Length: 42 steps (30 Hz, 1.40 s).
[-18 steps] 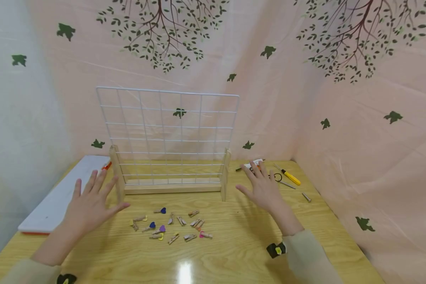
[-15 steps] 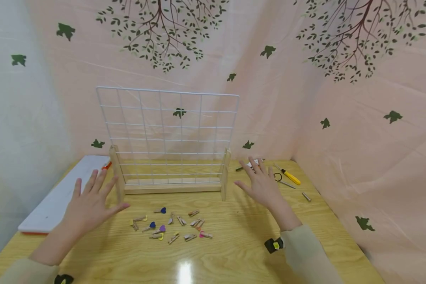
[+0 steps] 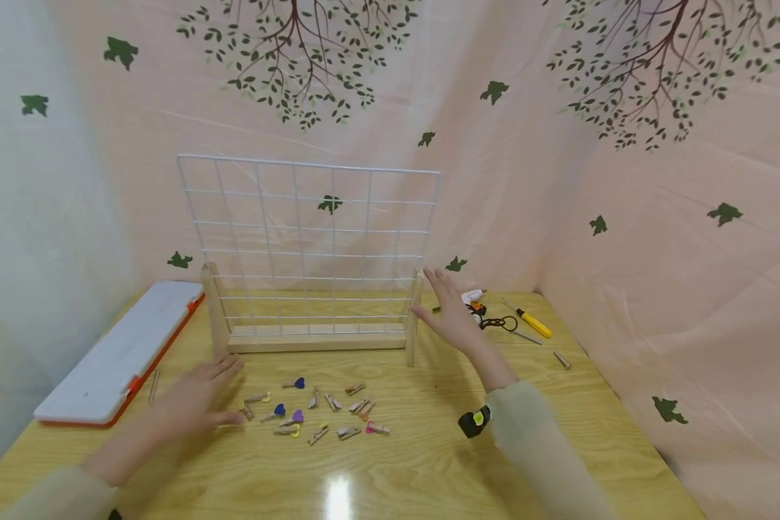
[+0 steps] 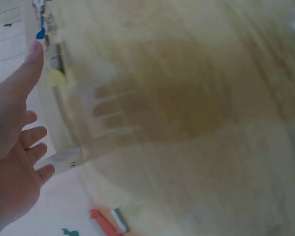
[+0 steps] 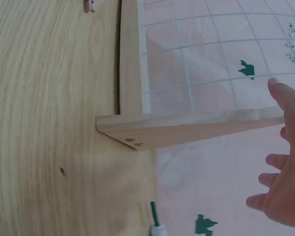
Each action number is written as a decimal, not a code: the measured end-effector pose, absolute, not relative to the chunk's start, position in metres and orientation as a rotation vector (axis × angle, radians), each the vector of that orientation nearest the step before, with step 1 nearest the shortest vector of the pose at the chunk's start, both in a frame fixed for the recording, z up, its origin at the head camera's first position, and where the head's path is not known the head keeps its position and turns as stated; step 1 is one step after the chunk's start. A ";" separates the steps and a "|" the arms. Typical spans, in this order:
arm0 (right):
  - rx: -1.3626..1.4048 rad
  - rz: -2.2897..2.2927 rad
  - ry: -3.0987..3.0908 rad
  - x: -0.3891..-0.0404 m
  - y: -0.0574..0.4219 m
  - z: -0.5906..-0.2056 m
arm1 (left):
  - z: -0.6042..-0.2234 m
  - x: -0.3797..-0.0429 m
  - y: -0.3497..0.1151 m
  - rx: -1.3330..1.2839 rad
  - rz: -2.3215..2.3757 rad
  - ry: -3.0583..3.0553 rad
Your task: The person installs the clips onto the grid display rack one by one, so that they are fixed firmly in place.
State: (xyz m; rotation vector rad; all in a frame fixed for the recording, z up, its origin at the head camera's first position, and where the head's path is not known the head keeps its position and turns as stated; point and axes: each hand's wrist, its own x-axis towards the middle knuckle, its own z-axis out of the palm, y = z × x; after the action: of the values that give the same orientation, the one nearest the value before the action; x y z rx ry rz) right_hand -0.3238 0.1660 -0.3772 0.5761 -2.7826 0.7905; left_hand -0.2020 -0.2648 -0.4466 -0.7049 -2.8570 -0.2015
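Observation:
A white wire grid (image 3: 334,230) stands upright in a wooden frame (image 3: 318,342) at the back of the table. My right hand (image 3: 451,318) is beside the frame's right post (image 3: 414,318), fingers extended. In the right wrist view its thumb is close to the far end of that post (image 5: 187,125); whether they touch I cannot tell. Left of the small clothespins (image 3: 348,433), my left hand (image 3: 191,396) hovers over the table with straight fingers, holding nothing. Several of these wooden clothespins carry coloured hearts, such as a purple one (image 3: 297,417).
At the left lies a flat white case (image 3: 123,347) with a red edge and a thin stick (image 3: 154,386) beside it. Back right are a yellow-handled screwdriver (image 3: 536,324), a bolt (image 3: 562,360) and a black cord (image 3: 507,323). A printed curtain (image 3: 624,289) hangs behind.
My left hand has come down and nearer the clothespins, uncovering the case's red edge. My right hand has moved left to the frame's right post. Grid and clothespins stay put.

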 end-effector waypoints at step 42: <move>0.646 1.543 -2.456 -0.346 0.154 -0.415 | -0.364 -0.236 -0.296 -0.244 -0.870 -2.323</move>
State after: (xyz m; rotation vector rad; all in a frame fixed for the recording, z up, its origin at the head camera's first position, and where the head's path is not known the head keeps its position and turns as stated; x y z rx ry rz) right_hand -0.3456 0.1538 -0.4145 0.6458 -2.4560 1.5427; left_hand -0.2357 -0.2955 -0.3638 -0.2440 -2.3227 -0.8704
